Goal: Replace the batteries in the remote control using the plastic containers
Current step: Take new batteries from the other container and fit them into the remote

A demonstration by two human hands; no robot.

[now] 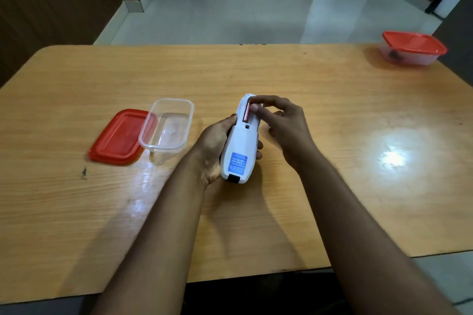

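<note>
My left hand [213, 147] grips a white remote control [242, 146] from its left side, back face up, with a blue label near its lower end. Its battery bay at the far end is uncovered, and a pinkish battery [246, 112] lies along the bay's left side. My right hand [280, 120] reaches over the bay, fingertips pressed on the area beside that battery; whether they pinch anything is hidden. To the left stands an empty clear plastic container [166, 126], partly resting on its red lid [119, 137].
At the table's far right corner sits a second clear container [413, 48], closed with a red lid, with something dark inside. The wooden table [332, 110] shows glare patches on the right. Tiled floor and chair legs lie beyond the far edge.
</note>
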